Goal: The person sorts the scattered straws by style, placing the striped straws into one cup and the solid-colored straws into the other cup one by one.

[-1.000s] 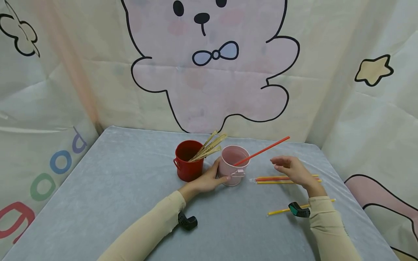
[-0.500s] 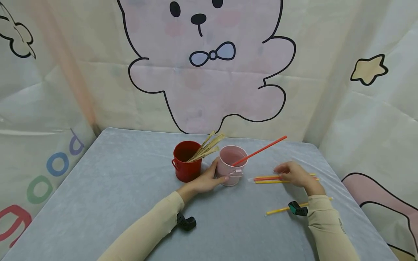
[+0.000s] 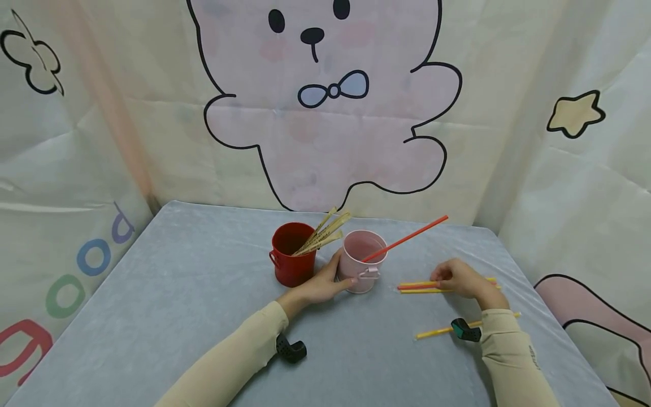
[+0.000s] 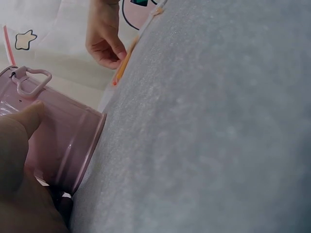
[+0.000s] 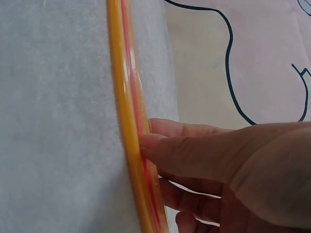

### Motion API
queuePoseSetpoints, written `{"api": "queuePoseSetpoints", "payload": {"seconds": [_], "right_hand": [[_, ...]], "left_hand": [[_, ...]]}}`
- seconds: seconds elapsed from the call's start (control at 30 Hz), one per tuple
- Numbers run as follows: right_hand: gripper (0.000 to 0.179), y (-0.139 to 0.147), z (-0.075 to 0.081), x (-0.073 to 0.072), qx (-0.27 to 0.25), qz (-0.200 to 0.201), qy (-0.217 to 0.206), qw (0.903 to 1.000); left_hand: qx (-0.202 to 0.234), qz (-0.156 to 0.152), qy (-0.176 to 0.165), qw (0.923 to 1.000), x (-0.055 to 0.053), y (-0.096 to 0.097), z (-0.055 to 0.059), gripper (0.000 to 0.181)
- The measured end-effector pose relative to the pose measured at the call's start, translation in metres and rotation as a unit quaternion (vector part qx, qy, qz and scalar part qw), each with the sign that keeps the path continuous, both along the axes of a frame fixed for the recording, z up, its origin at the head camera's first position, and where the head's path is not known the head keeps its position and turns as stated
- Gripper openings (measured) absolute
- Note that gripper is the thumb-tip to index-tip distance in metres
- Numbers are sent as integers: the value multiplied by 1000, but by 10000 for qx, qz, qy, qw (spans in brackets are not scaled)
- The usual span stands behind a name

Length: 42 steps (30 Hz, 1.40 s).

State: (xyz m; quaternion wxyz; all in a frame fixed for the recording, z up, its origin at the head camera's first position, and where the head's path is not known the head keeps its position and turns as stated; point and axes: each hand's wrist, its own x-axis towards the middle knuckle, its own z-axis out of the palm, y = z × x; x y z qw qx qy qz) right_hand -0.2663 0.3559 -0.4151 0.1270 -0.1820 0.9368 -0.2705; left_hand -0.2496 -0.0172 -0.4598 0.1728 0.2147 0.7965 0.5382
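My left hand (image 3: 316,287) holds the small pink metal bucket (image 3: 352,270) low on its side, thumb toward the front near the little handle (image 4: 36,85). An orange-red straw (image 3: 407,240) leans out of the bucket to the right. On the cloth to the right lie a few wrapped yellow and red straws (image 5: 127,111), side by side. Over them, my right hand (image 3: 461,278) pinches at the straws with thumb and forefinger. In the right wrist view the thumb tip meets the red straw, while the forefinger is partly hidden behind the far yellow one.
Left of the pink bucket stands a red bucket (image 3: 291,272) with several thin paper-wrapped sticks (image 3: 325,234) leaning over its rim. A single yellow straw (image 3: 432,333) lies nearer the front, partly under the right wrist camera (image 3: 465,330). A printed curtain (image 3: 325,152) rises behind the table.
My right hand has come down onto the straws, its thumb and forefinger closing together. The left hand keeps its hold on the pink bucket, which stays put.
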Motion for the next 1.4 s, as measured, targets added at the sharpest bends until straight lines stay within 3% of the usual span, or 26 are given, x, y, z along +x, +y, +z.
{"api": "queuePoseSetpoints", "payload": {"seconds": [0.3,0.63,0.97,1.13,1.4], "right_hand": [[2,2,2,2,-120,113,-85,9998],[10,4,7,-1,-304,-57,-85,9995],[14,4,0,-3,-142,1,27,9999],[13,2,7,1,-193,20,161,9997],[7,-3,27,7,-385,460,376,9975]], "left_hand": [[29,48,-48,10000,2,2,-2,92],[104,-33,59,9999,-2,5,2,91],[41,-21,42,10000,-2,5,1,92],[1,19,-4,10000,-1,3,1,92],[41,37,-126,9999,0,0,0,92]]}}
